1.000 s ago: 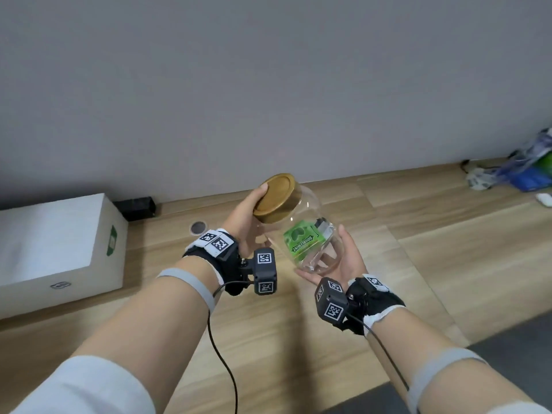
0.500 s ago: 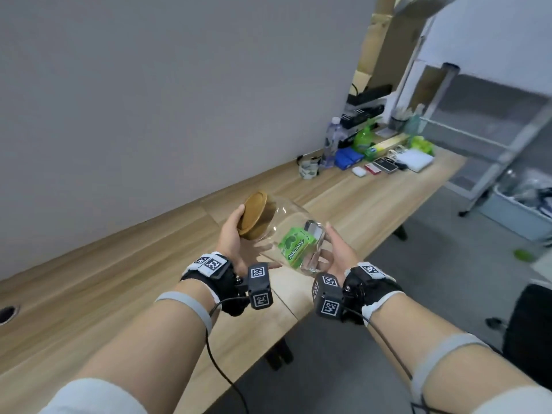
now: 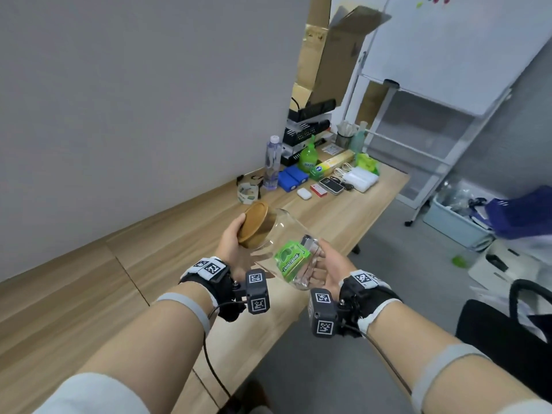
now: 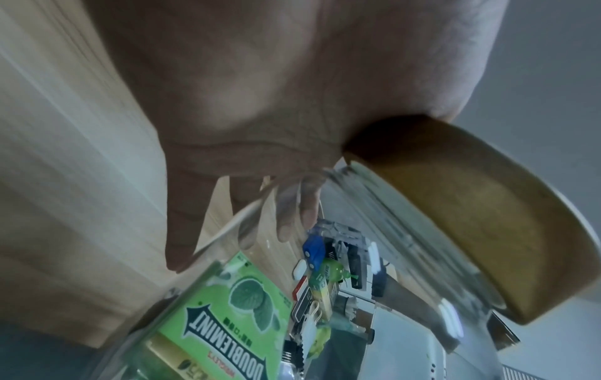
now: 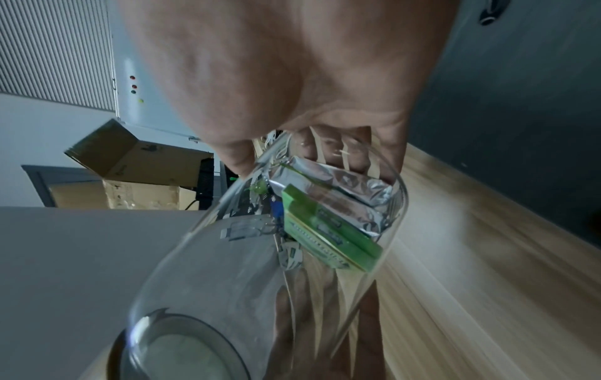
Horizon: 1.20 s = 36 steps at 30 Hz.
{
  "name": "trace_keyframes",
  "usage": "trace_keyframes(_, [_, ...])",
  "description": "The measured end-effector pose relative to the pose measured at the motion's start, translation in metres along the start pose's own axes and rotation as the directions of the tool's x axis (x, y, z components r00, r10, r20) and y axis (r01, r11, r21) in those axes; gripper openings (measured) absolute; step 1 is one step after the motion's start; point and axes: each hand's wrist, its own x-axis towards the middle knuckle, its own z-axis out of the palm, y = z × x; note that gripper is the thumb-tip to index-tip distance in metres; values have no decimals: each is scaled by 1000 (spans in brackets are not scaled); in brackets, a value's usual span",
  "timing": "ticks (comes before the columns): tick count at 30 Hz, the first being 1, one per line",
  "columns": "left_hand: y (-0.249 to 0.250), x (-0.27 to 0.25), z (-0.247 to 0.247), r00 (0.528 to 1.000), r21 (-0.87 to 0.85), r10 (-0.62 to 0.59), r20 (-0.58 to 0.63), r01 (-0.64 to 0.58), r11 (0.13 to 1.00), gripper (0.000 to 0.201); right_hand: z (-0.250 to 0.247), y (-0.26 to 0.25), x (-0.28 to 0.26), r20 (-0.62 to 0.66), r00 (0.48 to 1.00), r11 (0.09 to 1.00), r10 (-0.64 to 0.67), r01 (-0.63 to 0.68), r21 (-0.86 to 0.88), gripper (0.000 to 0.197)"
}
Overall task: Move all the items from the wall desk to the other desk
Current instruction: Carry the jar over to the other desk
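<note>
A clear glass jar (image 3: 280, 234) with a round wooden lid (image 3: 254, 224) is tilted in the air over the wall desk's front edge. My left hand (image 3: 231, 243) grips the lid end, thumb on the lid. My right hand (image 3: 331, 264) cups the base with its fingers curled round it. A green Doublemint pack (image 3: 291, 259) lies inside the jar. The left wrist view shows the lid (image 4: 471, 218) and the pack (image 4: 227, 308) under my left hand (image 4: 260, 102). In the right wrist view, the pack (image 5: 325, 231) sits by silver foil sticks (image 5: 341, 190) in the jar (image 5: 227, 282), below my right hand (image 5: 292, 77).
The wooden wall desk (image 3: 89, 294) runs along the grey wall. Its far end holds a water bottle (image 3: 272, 162), a green bottle (image 3: 307, 158), blue boxes (image 3: 292, 177), a phone (image 3: 331, 185) and a tape roll (image 3: 248, 191). A whiteboard stand (image 3: 448, 55), a bin (image 3: 457, 219) and a black chair (image 3: 507, 339) stand right.
The head view has swung right: the white box at left is gone and the desk's cluttered far end and the room appeared. Both hands still hold the jar the same way.
</note>
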Motion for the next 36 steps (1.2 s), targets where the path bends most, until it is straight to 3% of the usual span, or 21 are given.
trace_keyframes(3, [9, 50, -1, 999, -27, -31, -23, 30, 999, 61, 1, -31, 48, -9, 999, 996, 35, -35, -77, 48])
trace_keyframes(7, [27, 100, -6, 974, -78, -224, -42, 221, 972, 75, 13, -60, 110, -4, 995, 988, 97, -97, -117, 54])
trace_keyframes(10, [34, 130, -5, 965, -124, -252, -73, 242, 962, 73, 15, -72, 146, -2, 992, 979, 127, -126, -159, 53])
trace_keyframes(15, [37, 172, 4, 972, -132, -212, -101, 198, 971, 76, 15, -98, 197, 16, 986, 958, 167, -158, -237, 35])
trace_keyframes(19, [43, 210, 18, 960, -67, -143, -242, 131, 989, 78, 15, -123, 245, 90, 977, 942, 196, -162, -293, 37])
trace_keyframes(24, [44, 252, 52, 896, -57, -51, -442, 29, 998, 69, 8, -157, 308, 214, 945, 929, 248, -169, -329, 25])
trace_keyframes(29, [49, 288, 80, 817, -72, 9, -577, -62, 995, 59, 7, -190, 358, 298, 915, 912, 271, -146, -382, 45])
trace_keyframes(33, [57, 311, 92, 766, -23, 30, -643, -59, 998, 77, 12, -206, 383, 370, 874, 905, 315, -159, -395, 16])
trace_keyframes(36, [65, 322, 98, 734, 35, 41, -678, -23, 999, 84, 15, -208, 397, 351, 881, 915, 318, -188, -358, 39])
